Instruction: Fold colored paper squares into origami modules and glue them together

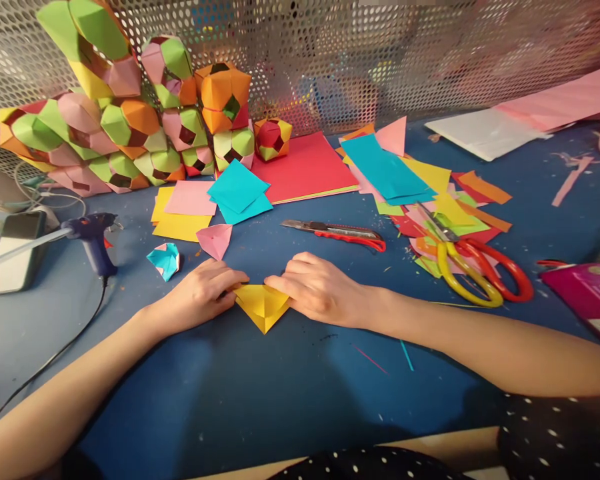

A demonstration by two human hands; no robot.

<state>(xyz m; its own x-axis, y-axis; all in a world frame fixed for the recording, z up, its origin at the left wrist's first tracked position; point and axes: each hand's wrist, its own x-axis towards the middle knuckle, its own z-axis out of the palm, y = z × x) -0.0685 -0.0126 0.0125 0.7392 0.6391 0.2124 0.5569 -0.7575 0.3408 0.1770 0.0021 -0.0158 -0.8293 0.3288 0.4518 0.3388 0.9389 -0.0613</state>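
A yellow paper [264, 307], folded into a triangle with its point toward me, lies on the blue table between my hands. My left hand [205, 293] pinches its left corner, fingers closed. On the right corner, my right hand [320, 290] has its fingers pressed together around the paper. A crease runs down the middle of the triangle. Just beyond my left hand sit a folded pink piece [215, 241] and a small blue and pink folded piece [166, 260].
Folded paper balls [130, 127] stand stacked at the back left. A glue gun [96, 243] and phone [17, 250] lie left. Beyond my hands is a red cutter [340, 233]; scissors [467, 267] rest on paper scraps at right, near a magenta pouch [585, 293].
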